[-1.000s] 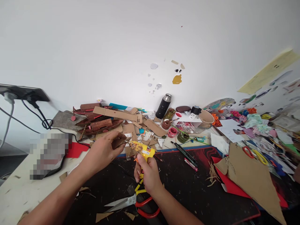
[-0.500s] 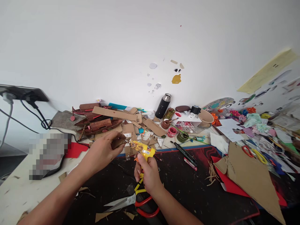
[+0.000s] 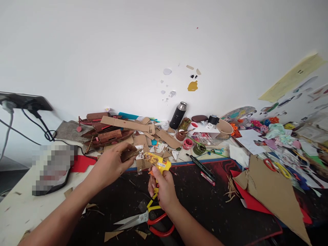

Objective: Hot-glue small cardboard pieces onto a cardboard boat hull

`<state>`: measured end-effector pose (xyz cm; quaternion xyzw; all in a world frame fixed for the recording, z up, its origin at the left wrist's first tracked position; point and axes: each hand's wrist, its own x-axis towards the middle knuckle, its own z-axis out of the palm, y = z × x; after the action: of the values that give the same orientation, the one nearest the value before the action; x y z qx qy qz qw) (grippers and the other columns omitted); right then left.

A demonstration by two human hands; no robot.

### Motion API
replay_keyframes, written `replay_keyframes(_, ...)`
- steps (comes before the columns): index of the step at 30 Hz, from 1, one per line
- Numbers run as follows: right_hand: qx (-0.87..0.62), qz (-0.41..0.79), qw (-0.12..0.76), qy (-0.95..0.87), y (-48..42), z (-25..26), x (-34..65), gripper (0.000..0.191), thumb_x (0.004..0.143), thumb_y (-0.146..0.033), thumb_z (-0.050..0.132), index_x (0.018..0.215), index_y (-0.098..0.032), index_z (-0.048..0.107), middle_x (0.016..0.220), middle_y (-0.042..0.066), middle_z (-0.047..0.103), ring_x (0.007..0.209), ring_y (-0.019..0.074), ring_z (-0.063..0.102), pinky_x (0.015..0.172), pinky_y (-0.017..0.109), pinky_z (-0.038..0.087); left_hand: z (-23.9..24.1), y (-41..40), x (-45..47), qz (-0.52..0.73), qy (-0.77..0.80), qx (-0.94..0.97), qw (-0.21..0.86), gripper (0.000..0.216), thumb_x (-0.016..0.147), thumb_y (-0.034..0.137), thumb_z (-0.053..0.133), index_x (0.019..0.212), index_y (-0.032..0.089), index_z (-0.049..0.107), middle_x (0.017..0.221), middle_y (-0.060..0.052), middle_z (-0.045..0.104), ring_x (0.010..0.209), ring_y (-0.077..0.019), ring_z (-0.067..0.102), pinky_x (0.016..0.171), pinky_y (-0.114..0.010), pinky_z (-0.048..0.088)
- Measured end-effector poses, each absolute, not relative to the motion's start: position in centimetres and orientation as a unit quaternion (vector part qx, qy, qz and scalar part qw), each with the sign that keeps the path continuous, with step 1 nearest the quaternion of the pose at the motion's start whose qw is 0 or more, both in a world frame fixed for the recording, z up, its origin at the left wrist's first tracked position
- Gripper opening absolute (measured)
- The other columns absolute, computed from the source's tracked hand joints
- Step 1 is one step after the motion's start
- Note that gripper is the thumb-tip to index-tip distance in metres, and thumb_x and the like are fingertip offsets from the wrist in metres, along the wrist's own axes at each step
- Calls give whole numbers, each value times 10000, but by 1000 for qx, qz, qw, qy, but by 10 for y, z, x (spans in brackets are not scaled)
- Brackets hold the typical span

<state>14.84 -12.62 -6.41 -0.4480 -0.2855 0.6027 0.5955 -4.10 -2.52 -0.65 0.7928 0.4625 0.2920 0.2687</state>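
My right hand is wrapped round the handle of a yellow hot glue gun, its barrel stained brown and its nozzle pointing up-left. My left hand pinches a small brown piece, partly hidden by the fingers; its exact kind I cannot make out. The nozzle lies close to this piece; whether they touch I cannot tell. Below my right hand, large scissors with red and yellow handles lie partly open on the dark mat.
Behind my hands lie cardboard scraps and brown model boats. A black thermos, paint jars and a utility knife are at the back. Right is a large cardboard sheet; left, a power strip with cables.
The glue gun and my right hand have shifted slightly right, with the nozzle a little farther from my left fingers. My left hand has hardly moved.
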Motion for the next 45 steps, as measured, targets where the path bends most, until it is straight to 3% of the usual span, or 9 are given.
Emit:
replay_keyframes(3, -448, 606, 594, -282, -126, -64, 148, 648, 777, -788, 847, 763, -184, 613, 485, -100, 449, 316, 77, 434, 345, 199, 269, -7, -25, -41, 291, 461, 792, 275, 258, 934, 481, 635, 1032, 254, 712, 1065, -57, 841, 929, -271, 785, 806, -340, 557)
replay_keyframes(9, -443, 607, 584, -308, -126, -66, 148, 693, 849, -765, 796, 576, -211, 484, 445, -77, 415, 319, 70, 440, 363, 199, 267, -9, -25, -41, 285, 461, 795, 274, 271, 936, 493, 630, 1033, 253, 708, 1087, -68, 842, 953, -286, 789, 818, -358, 560)
replay_keyframes(21, -447, 608, 582, -302, -127, -62, 146, 677, 825, -778, 810, 619, -205, 514, 475, -83, 431, 326, 74, 453, 357, 194, 284, -6, -26, -38, 280, 469, 794, 268, 267, 912, 483, 624, 1012, 256, 721, 1075, -70, 851, 937, -292, 794, 805, -359, 574)
replay_keyframes(30, -450, 617, 575, -293, -128, -61, 144, 652, 789, -801, 823, 801, -179, 631, 473, -102, 449, 318, 80, 434, 351, 202, 288, -3, -27, -37, 277, 469, 795, 266, 275, 908, 481, 615, 1017, 251, 719, 1110, -93, 855, 963, -309, 800, 839, -384, 585)
replay_keyframes(40, -450, 627, 567, -288, -128, -61, 140, 671, 756, -823, 830, 798, -187, 622, 451, -107, 439, 313, 84, 433, 348, 203, 289, -7, -26, -39, 270, 476, 796, 256, 283, 902, 481, 614, 1036, 255, 718, 1106, -89, 854, 961, -309, 800, 829, -377, 586)
replay_keyframes(45, -450, 628, 558, -303, -128, -64, 140, 667, 781, -825, 803, 688, -212, 559, 423, -93, 416, 312, 87, 435, 353, 209, 274, -10, -24, -39, 259, 476, 802, 251, 305, 908, 482, 597, 1063, 246, 711, 1131, -103, 848, 982, -315, 792, 857, -395, 590)
